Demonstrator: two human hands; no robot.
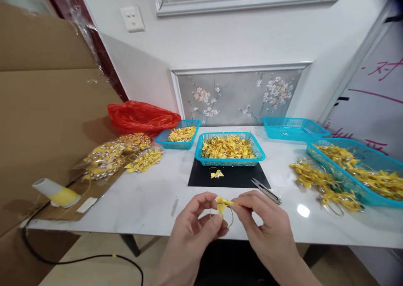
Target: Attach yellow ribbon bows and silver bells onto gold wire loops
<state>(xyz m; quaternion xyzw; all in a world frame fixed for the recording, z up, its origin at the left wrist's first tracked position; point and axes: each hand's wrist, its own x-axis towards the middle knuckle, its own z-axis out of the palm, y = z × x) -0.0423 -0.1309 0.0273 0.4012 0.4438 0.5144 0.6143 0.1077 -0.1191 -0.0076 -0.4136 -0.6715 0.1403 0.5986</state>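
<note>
Between my hands, above the table's front edge, is a small yellow ribbon bow (221, 206) with a thin loop. My left hand (201, 223) pinches its left side with curled fingers. The thumb and index finger of my right hand (264, 219) grip its right end. Just beyond them, another yellow bow with silvery beads (217, 174) lies on a black mat (201, 179). A pair of thread snips (267, 191) rests across the mat's right edge, blades pointing away to the left. Behind the mat stands a blue basket (230, 163) full of yellow bows.
Back left are a smaller blue basket (178, 145) with bows, a red plastic bag (141, 117) and bagged beaded bows (105, 160). A thread cone (58, 193) lies left. To the right are loose bows (324, 185), a filled blue basket (346, 177) and another blue basket (292, 130).
</note>
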